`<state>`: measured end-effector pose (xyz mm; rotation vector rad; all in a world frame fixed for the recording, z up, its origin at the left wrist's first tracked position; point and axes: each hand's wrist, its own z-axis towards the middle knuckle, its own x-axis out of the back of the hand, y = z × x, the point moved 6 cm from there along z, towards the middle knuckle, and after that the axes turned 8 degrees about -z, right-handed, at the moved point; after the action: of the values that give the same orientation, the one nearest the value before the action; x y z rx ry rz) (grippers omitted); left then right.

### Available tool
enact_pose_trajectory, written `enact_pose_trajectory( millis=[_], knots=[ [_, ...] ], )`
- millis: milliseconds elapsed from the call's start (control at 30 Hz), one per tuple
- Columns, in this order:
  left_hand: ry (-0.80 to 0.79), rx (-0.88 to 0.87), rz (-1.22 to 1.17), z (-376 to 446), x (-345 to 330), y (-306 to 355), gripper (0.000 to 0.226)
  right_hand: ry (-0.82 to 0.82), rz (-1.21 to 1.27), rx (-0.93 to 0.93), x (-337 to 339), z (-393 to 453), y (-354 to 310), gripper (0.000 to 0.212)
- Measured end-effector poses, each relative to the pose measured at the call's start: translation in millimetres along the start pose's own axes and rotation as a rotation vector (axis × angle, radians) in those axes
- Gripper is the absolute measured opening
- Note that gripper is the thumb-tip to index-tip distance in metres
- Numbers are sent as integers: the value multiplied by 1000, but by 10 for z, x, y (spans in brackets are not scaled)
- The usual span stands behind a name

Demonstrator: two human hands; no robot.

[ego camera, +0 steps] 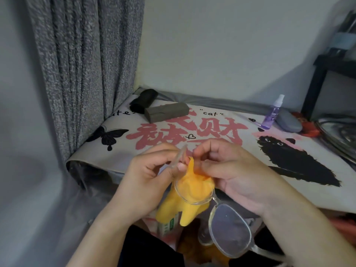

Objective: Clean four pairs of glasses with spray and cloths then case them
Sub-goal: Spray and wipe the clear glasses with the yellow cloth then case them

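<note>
My L hand [146,182] pinched the clear-framed glasses' [221,214] temple at frame center; R hand [229,170] fingers curled, pinching the yellow cloth [187,191] vs. its lens.

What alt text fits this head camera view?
Two hands, left hand and right hand, rub a yellow cloth on clear-framed glasses. Behind, a printed table holds a spray bottle and glasses cases.

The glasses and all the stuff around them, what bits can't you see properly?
Head view:
- Glasses: the lens under the yellow cloth is covered; the temple at the lower right is blurred.
- Spray bottle: label too small to read.
- Both hands: fingertips hidden by cloth and frame.
- Black shelf: cut off by right edge.
</note>
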<state>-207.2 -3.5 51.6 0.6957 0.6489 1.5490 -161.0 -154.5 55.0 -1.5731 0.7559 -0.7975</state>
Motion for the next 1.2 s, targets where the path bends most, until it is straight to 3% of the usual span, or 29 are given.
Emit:
enact_pose_trajectory(
  millis=[100,200,300,367,533,700,800,1000,1200],
  knots=[
    [-21,29,-16,-4,0,-17,24,-39,-52,-73,-47,8,99,18],
    [-33,81,-29,-29,-24,-77,13,-158,-153,-180,-125,-45,200,28],
    [-58,77,3,-32,-89,-74,9,-185,-145,-144,-184,-62,163,19],
    [-51,78,8,-34,-91,-81,8,-166,-131,-113,-223,-45,130,27],
    [-18,97,-52,-20,-37,-94,10,-190,-79,-85,-269,-42,176,1],
    [-100,122,-45,-27,-38,-118,11,-243,76,-138,-241,-64,280,5],
    [-117,140,-26,-38,-49,-120,10,-319,80,-144,-296,-84,312,23],
    [-60,198,-132,-74,-157,-177,13,-110,-98,-65,-204,-101,304,10],
    [-66,262,-178,-97,-255,-267,8,-17,123,-83,-127,-225,429,13]
  ],
)
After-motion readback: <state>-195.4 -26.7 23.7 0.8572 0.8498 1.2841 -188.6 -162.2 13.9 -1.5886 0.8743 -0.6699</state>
